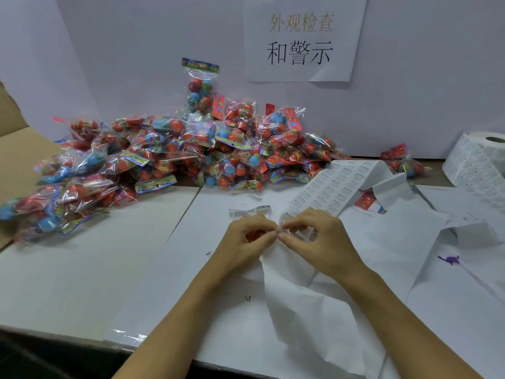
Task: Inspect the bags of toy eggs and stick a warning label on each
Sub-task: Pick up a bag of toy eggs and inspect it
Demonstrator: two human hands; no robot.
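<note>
On the paper-covered table, my left hand grips a bag of toy eggs (mostly hidden), while my right hand pinches the label strip; beyond, the pile of bags.

Heaped egg bags, label strip beside

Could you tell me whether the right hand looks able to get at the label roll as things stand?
Probably yes: the label roll stands uncovered at the far right, but the right hand is pinching the label strip.
</note>
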